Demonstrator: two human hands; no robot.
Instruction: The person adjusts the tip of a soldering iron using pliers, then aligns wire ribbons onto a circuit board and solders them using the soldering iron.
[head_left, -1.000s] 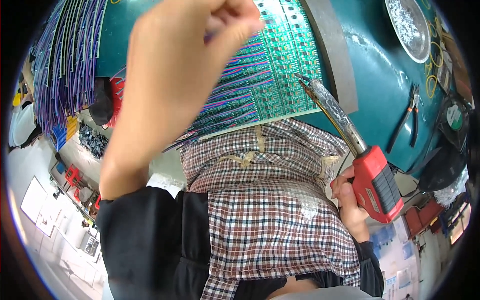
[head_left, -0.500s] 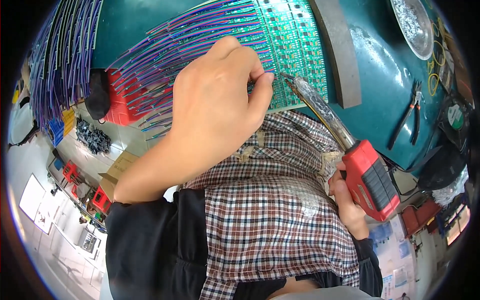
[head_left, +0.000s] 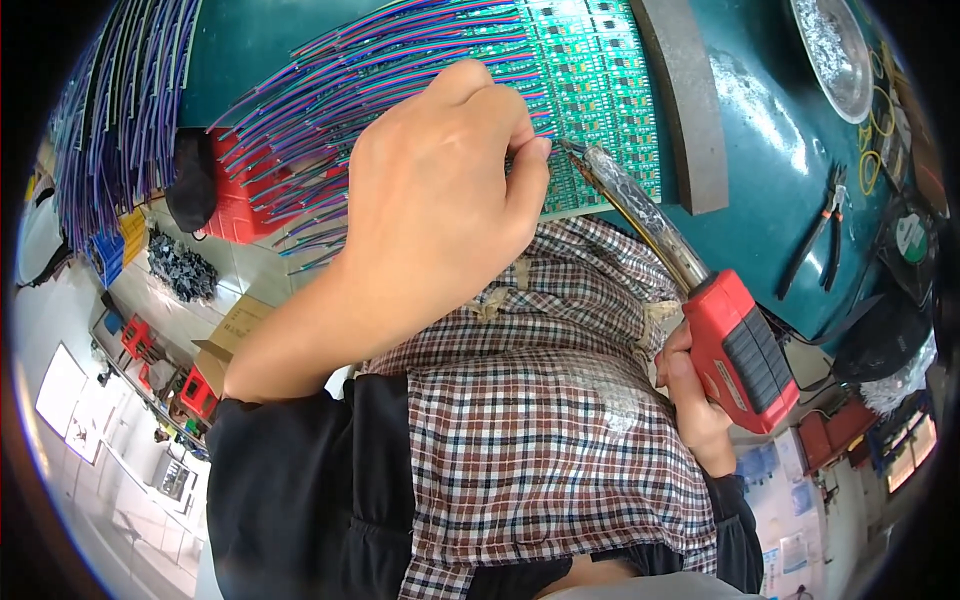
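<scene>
A green circuit board panel (head_left: 600, 110) lies on the table in front of me, rows of small chips across it. Many thin wires (head_left: 330, 115), purple, blue, red and black, fan out from it to the left. My left hand (head_left: 440, 170) is over the wires, thumb and forefinger pinched on a wire end at the board; the hand itself hides most of that wire. In my right hand (head_left: 692, 395) is a red and black gun-style soldering iron (head_left: 740, 345), gripped by its handle. Its tip points up-left and meets the board just right of my left fingertips.
A grey bar (head_left: 690, 120) runs along the panel's right edge. Farther right are cutting pliers (head_left: 820, 230), a metal bowl (head_left: 835, 60) of silvery bits and yellow rubber bands (head_left: 870, 170). Bundled wires (head_left: 125, 110) hang at the far left, near a red stool (head_left: 240, 195).
The view has shifted slightly. My left hand keeps its pinch beside the board, and the soldering iron's tip stays close to the fingertips, both marginally higher in the picture.
</scene>
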